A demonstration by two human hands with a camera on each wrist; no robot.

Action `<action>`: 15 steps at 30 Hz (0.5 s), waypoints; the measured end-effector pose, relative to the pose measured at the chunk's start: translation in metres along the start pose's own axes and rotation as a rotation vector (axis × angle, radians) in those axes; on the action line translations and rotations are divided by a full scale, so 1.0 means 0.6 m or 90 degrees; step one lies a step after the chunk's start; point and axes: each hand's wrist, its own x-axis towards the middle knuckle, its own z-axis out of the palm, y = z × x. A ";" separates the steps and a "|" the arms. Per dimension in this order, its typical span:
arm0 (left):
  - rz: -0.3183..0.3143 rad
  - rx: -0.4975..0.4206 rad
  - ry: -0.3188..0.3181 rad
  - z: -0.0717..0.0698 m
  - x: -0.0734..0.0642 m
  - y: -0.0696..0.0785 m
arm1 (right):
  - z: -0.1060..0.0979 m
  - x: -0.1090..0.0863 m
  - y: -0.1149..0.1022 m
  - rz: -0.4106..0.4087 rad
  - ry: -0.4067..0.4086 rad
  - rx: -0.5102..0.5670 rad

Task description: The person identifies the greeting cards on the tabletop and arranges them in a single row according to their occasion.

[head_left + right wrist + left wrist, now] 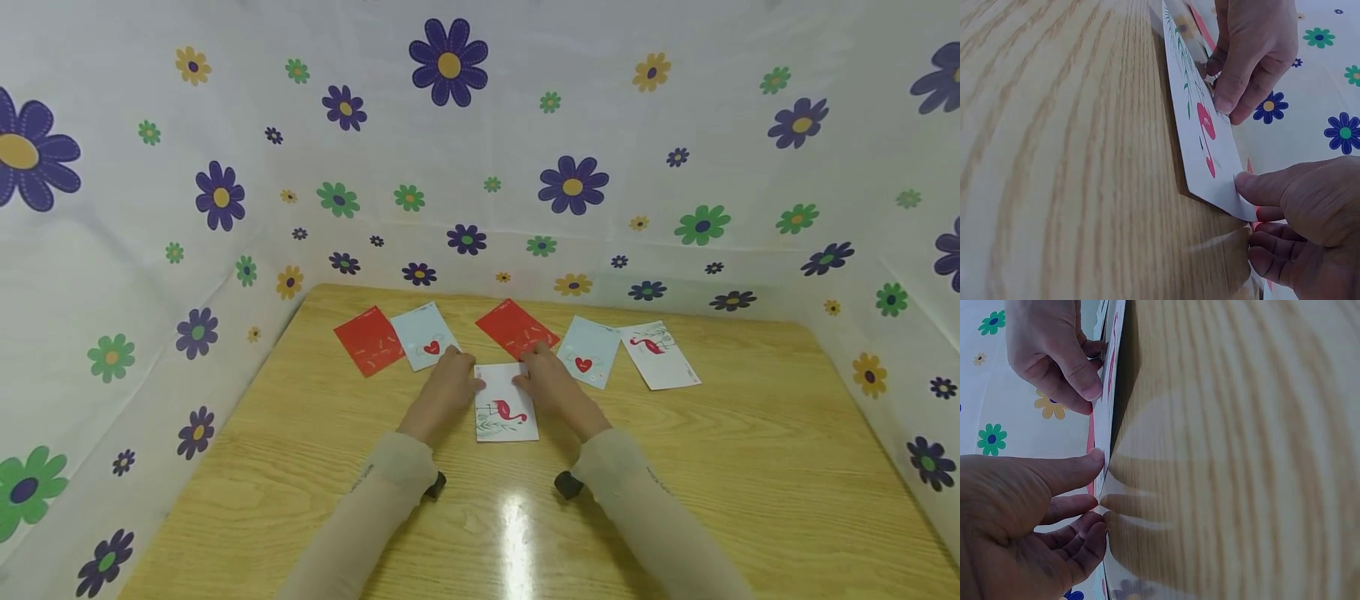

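Left wrist view, flamingo card (1105, 412) nearly edge-on, print unclear

- Wide lanes across the counter (780, 467): left of the left sleeve (352, 517) and right of the right sleeve (652, 508).
- Between the sleeves: passable from the near side up to the held flamingo card (506, 417); black wrist devices (568, 485) narrow it on both sides.
- Left hand (446, 385) and right hand (553, 385) block that card's far corners.
- Far side: slim gap between left heart card (420, 340) and middle red card (510, 323).
- Right heart card (592, 343) crowds the right hand's fingers.
- Floral sheet (510, 125) walls off far, left, right.
- Clearance under held card: can't tell.
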 end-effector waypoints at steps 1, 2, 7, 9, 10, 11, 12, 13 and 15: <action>0.001 0.002 -0.001 0.000 -0.001 0.000 | 0.000 0.000 0.000 -0.001 -0.001 -0.003; 0.002 0.003 -0.003 0.000 -0.001 0.000 | 0.000 0.000 0.000 -0.003 0.000 -0.007; 0.003 0.014 -0.008 -0.001 -0.001 0.003 | 0.001 0.000 -0.001 -0.005 0.004 -0.001; 0.004 0.016 -0.006 -0.001 -0.001 0.004 | 0.002 0.000 0.000 0.008 0.007 0.016; 0.001 0.015 -0.005 -0.001 0.000 0.005 | 0.002 0.000 0.000 0.016 0.009 0.029; -0.003 0.012 -0.004 -0.002 0.000 0.005 | 0.002 0.000 0.000 0.024 0.011 0.040; -0.006 0.008 -0.003 -0.002 0.000 0.006 | 0.002 0.000 0.000 0.030 0.013 0.051; -0.013 0.002 -0.003 -0.002 0.000 0.006 | 0.002 0.000 0.000 0.036 0.015 0.062; -0.025 -0.013 -0.002 -0.002 -0.001 0.006 | 0.003 -0.001 0.000 0.044 0.021 0.081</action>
